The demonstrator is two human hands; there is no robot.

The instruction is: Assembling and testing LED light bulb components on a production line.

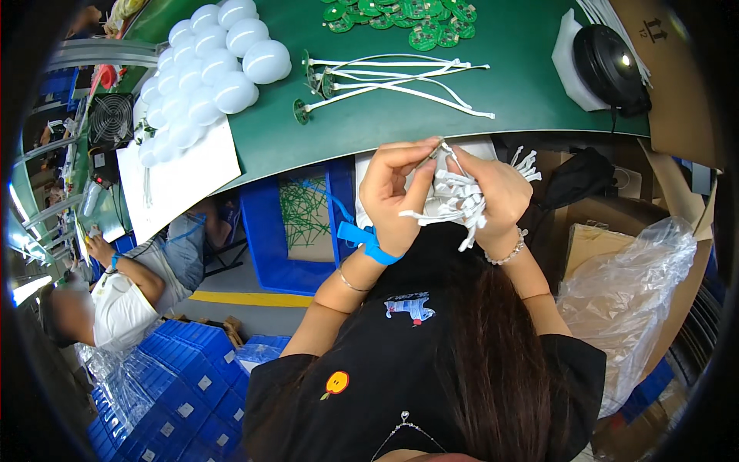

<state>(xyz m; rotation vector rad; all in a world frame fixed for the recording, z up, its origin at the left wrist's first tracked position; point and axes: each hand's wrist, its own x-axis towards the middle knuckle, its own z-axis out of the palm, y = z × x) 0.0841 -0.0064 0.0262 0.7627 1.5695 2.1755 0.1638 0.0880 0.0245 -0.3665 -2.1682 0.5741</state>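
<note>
1. My left hand [392, 196] is closed around one side of a bundle of short white wires [454, 202], its fingertips pinching a strand at the top of the bunch.
2. My right hand [500, 196] grips the other side of the same bundle, fingers curled over it, so the loose wire ends stick out below and to the right.
3. I hold the bundle in the air just off the near edge of the green workbench [369, 115], above my lap.
4. A blue wrist strap [368, 240] circles my left wrist, and a beaded bracelet [508, 252] sits on my right.
5. On the bench, a cluster of white bulb domes [208, 77] fills the far left, partly resting on a white sheet [185, 181].
6. Near the middle lie small round green boards with long white leads [392, 77] attached, fanned out to the right.
7. A heap of round green circuit boards [400, 15] lies at the far edge, well apart from my hands.
8. A black round device [612, 69] sits on the bench's right end.
9. Below the bench stand a blue bin [269, 239] and blue crates [177, 377] on the floor.
10. A clear plastic bag [631, 300] and cardboard boxes [600, 231] stand to my right.
11. Another person in a white shirt [123, 304] sits to my left.
</note>
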